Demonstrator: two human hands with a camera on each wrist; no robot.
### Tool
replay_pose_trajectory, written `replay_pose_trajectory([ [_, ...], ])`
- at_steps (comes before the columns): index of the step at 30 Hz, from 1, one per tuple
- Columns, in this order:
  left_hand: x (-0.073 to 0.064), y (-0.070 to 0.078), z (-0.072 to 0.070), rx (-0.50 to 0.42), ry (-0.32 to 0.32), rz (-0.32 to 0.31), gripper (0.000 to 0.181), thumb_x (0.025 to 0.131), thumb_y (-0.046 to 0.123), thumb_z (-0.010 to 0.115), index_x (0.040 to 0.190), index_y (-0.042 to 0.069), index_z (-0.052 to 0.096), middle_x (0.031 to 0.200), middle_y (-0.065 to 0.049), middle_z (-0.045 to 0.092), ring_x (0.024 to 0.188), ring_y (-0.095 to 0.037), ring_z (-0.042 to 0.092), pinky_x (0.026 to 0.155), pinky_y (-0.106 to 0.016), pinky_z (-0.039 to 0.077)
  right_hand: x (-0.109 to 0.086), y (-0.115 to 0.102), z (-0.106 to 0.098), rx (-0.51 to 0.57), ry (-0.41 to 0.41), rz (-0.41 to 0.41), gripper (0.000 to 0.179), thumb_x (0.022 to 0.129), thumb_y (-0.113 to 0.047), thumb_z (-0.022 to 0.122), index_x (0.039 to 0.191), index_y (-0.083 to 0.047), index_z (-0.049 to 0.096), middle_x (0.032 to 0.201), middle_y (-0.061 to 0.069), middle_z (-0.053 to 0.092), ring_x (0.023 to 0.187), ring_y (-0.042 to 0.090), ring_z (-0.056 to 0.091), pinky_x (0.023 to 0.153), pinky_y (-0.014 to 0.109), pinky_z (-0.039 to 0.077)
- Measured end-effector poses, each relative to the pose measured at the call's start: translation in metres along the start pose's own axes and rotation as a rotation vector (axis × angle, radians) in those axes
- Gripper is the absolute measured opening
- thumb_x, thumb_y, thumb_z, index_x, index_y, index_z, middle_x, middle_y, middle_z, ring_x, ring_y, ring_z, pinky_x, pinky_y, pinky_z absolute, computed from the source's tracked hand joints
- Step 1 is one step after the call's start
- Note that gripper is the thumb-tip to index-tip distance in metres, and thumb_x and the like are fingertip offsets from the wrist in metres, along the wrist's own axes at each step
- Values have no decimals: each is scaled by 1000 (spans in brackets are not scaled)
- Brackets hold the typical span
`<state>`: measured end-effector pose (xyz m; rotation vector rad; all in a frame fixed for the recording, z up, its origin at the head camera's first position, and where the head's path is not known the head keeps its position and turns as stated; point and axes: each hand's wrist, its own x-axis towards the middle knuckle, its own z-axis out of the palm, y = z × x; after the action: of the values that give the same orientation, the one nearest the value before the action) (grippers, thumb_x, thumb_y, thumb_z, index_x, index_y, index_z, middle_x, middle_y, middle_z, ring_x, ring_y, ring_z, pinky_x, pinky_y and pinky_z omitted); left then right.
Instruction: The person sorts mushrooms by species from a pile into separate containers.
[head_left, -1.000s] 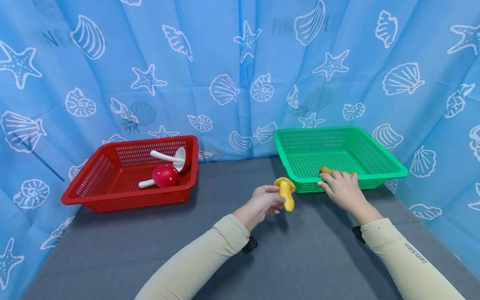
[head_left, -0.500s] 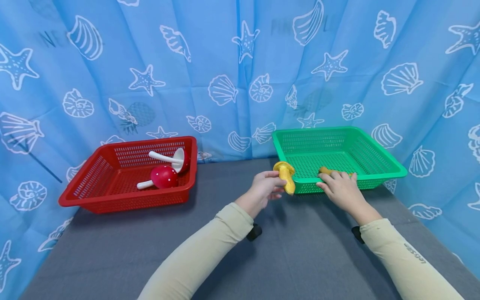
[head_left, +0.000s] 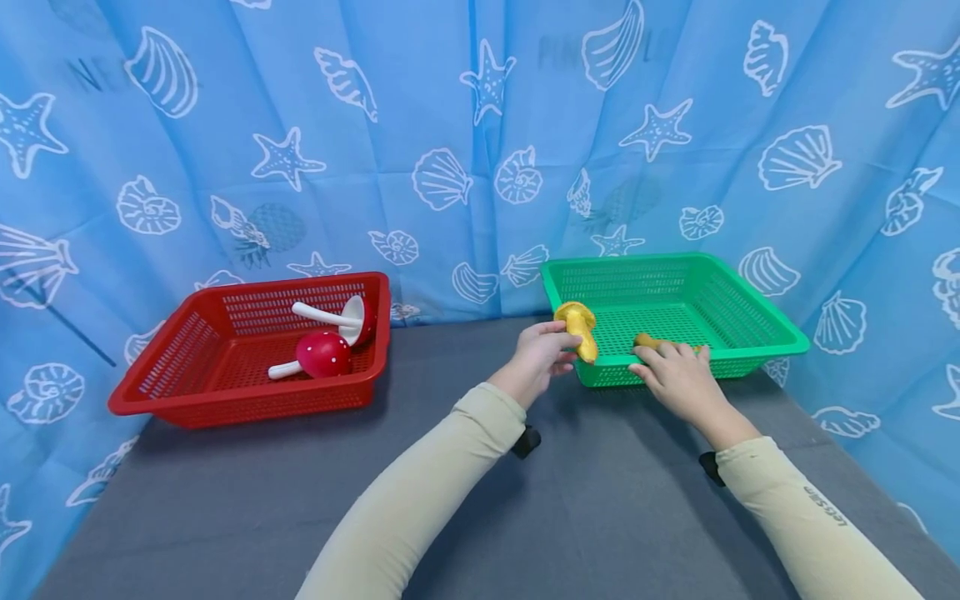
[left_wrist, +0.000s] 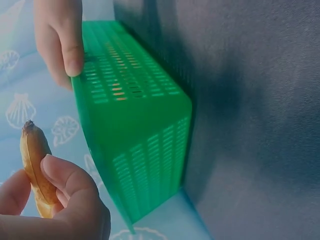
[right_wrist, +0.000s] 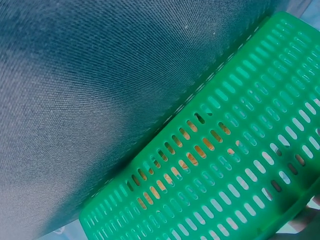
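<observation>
My left hand [head_left: 542, 357] holds a yellow toy mushroom [head_left: 582, 337], cap up and stem slanting down, at the near left corner of the green basket [head_left: 757, 354]. The left wrist view shows its brownish-yellow stem [left_wrist: 36, 155] pinched between thumb and fingers. At the basket's near side, my right hand [head_left: 682, 379] grips the rim, fingers over the inside and thumb at the outer edge. A brownish-yellow piece [head_left: 647, 341] lies inside the basket, partly hidden by those fingers. Through the slots in the right wrist view, orange-yellow pieces [right_wrist: 192, 159] show near the bottom.
A red basket [head_left: 247, 408] stands on the left, holding two red toy mushrooms [head_left: 324, 354] with white stems and spots. Both baskets sit on a grey cloth-covered table [head_left: 465, 500]. A blue shell-print curtain [head_left: 450, 100] hangs close behind them.
My left hand has carried the yellow mushroom up and slightly right, from in front of the green basket to over its near left corner. My right hand keeps its place on the rim.
</observation>
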<state>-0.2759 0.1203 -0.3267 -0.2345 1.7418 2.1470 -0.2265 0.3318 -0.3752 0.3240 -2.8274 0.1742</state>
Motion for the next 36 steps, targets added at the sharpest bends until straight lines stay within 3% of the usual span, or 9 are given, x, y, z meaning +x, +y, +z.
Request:
replay_pose_trajectory([
  [6, 7, 4, 6, -32, 39, 21, 36, 87, -2, 69, 121, 6, 64, 86, -6, 64, 56, -12, 54, 49, -18, 43, 2, -2, 0, 6, -3, 3, 37, 98, -24, 58, 129, -3, 57, 123, 30, 54, 111, 55, 45, 93, 81, 16],
  [9, 13, 4, 5, -41, 31, 34, 36, 88, -2, 68, 123, 7, 64, 91, -9, 67, 61, -14, 58, 52, -20, 47, 3, -3, 1, 4, -6, 4, 38, 98, -24, 58, 129, -3, 57, 124, 30, 54, 111, 55, 45, 93, 81, 16],
  [15, 22, 3, -4, -3, -21, 77, 39, 92, 1, 64, 130, 9, 60, 115, -10, 65, 93, -25, 68, 78, -34, 56, 4, -6, 1, 9, -13, -7, 37, 98, -24, 58, 129, -3, 57, 122, 29, 55, 109, 54, 47, 93, 80, 17],
  [20, 20, 3, -13, 15, -46, 66, 42, 94, 2, 61, 135, 7, 56, 113, -12, 66, 102, -29, 66, 88, -40, 53, 4, -7, 1, 6, -19, -8, 37, 99, -25, 56, 129, -3, 57, 122, 30, 55, 111, 54, 46, 93, 79, 17],
  [28, 7, 2, -48, 61, -70, 69, 40, 97, 9, 59, 137, 8, 54, 125, -13, 62, 100, -25, 67, 80, -32, 55, 11, -6, 4, 10, -24, -18, 36, 100, -25, 55, 130, -4, 56, 116, 28, 56, 109, 54, 47, 93, 80, 18],
  [36, -13, 7, -98, 169, -66, 101, 43, 98, 17, 59, 140, 10, 51, 134, -11, 57, 103, -25, 65, 99, -43, 45, 11, 5, 5, 57, -78, -7, 39, 101, -26, 53, 133, -4, 54, 121, 28, 56, 111, 54, 45, 91, 76, 21],
])
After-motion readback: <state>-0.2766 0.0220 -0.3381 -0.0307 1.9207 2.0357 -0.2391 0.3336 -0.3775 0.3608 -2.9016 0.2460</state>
